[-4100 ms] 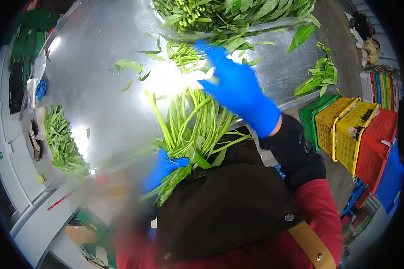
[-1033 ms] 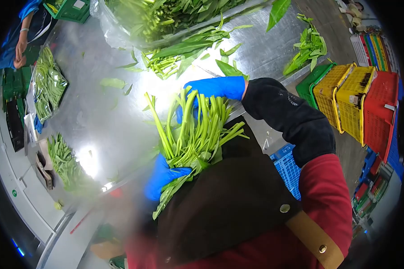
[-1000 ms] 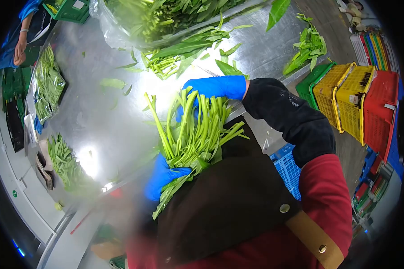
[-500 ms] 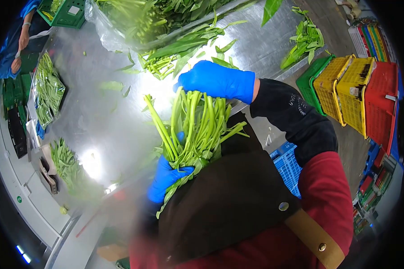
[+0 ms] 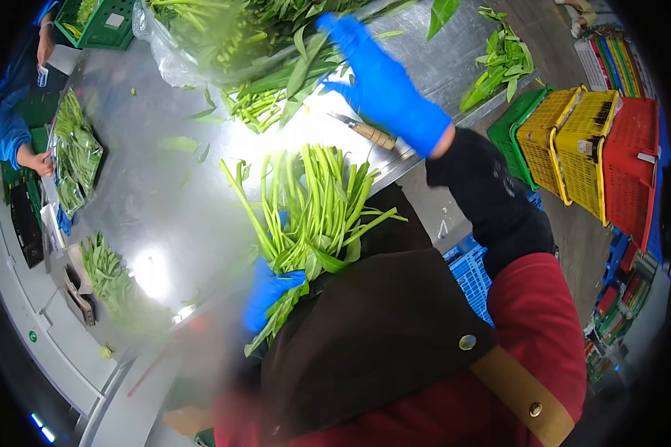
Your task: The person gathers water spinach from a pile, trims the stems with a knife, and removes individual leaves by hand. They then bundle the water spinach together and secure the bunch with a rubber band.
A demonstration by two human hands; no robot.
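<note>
My left hand (image 5: 272,294), in a blue glove, is closed around a bunch of long-stemmed leafy greens (image 5: 313,201), with the cut stem ends pointing away from me and the leaves down by my apron. My right hand (image 5: 384,86), also blue-gloved, hovers over the metal table with thumb and fingers apart, nothing visibly gripped. Its fingertips are close to loose stems and leaves (image 5: 265,104) beside the large pile of greens (image 5: 238,33). A knife with a wooden handle (image 5: 373,134) lies on the table just below my right hand.
Clear plastic (image 5: 175,56) lies around the pile. Bagged greens (image 5: 78,149) lie at the left, near another person's hand (image 5: 39,160). More leaves (image 5: 496,67) sit at the right table edge. Stacked crates (image 5: 585,153) stand beyond it; a green crate (image 5: 108,26) is top left.
My right hand has left the stem ends and moved up and away, opening its fingers; the knife now shows. The bunch in my left hand has shifted slightly left. The other person's hand reached the bagged greens.
</note>
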